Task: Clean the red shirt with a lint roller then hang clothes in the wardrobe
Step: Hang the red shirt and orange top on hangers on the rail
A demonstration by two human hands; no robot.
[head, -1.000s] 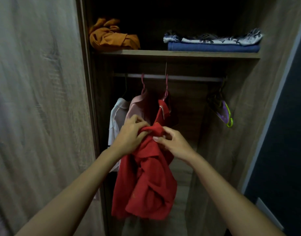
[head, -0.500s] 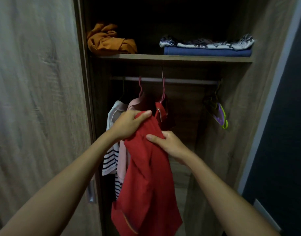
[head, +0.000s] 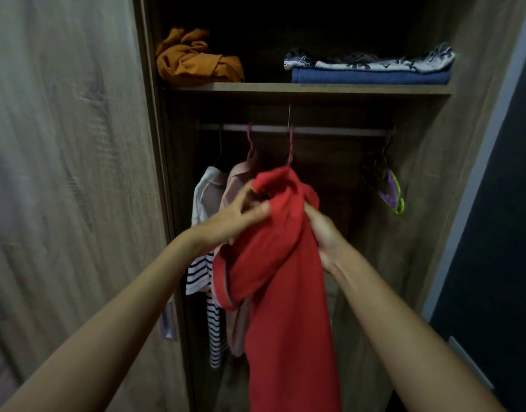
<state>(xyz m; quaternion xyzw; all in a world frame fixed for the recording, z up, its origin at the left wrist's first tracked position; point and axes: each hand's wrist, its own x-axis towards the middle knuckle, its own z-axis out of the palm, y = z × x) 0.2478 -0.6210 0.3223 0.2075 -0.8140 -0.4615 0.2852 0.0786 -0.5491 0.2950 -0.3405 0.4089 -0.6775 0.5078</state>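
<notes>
Both hands clamp the red shirt: left hand pinching its collar, right hand gripping the side. Just above them, the pink hanger could slip off the rail if tugged.

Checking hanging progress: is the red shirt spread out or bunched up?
Bunched at the top. The red shirt is gathered between the left hand and right hand, drooping in folds below the rail.

The rail is left bare between the pink hanger and the empty hangers; its left part is crowded by a striped shirt.
</notes>
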